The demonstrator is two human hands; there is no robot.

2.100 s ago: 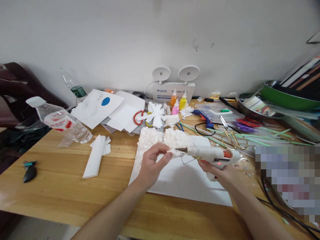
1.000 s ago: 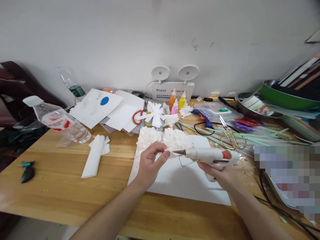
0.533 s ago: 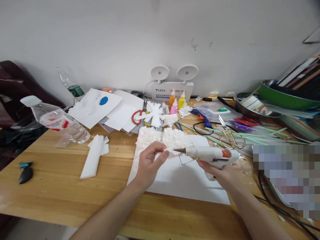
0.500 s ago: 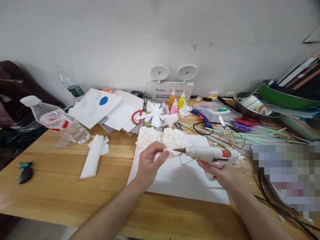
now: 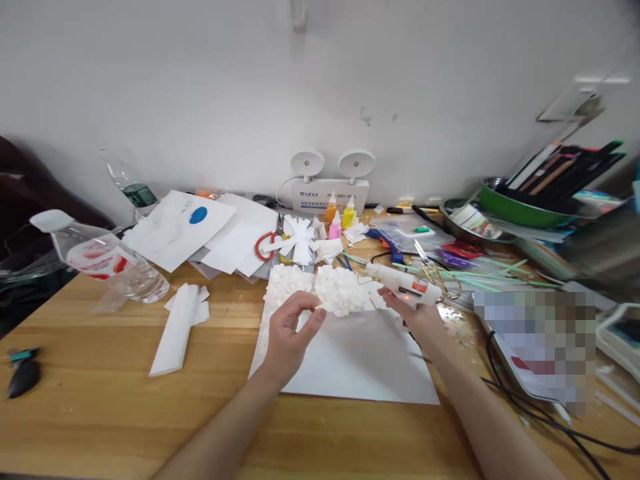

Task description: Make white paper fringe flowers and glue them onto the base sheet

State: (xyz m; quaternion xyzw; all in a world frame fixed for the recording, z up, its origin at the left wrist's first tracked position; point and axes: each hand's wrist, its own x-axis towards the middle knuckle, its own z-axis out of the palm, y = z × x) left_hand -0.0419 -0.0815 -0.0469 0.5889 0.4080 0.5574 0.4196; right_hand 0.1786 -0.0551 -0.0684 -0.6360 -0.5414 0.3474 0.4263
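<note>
Between thumb and forefinger, my left hand [image 5: 295, 330] pinches a small white paper piece [image 5: 323, 307]. It is held above a white sheet [image 5: 350, 367] lying on the table. White ruffled paper clusters cover the sheet's far part: a left cluster [image 5: 286, 285] and a right cluster [image 5: 343, 291]. My right hand [image 5: 413, 313] is wrapped round the handle of a white hot glue gun [image 5: 407, 283] with a lit red light. The gun is off to the right of the left hand, its nozzle end pointing left, over the sheet's right side.
A folded white paper strip [image 5: 176, 330] and a water bottle [image 5: 105, 260] stand on the left. Behind the sheet are red-handled scissors [image 5: 265, 245], paint bottles [image 5: 335, 225] and a blue glue gun [image 5: 390, 245]. Gold scissors [image 5: 435, 273] and black cables [image 5: 540, 413] lie right.
My right hand has drawn the glue gun away to the right, so its nozzle is apart from the paper piece. My left hand still pinches the piece. The view has shifted slightly.
</note>
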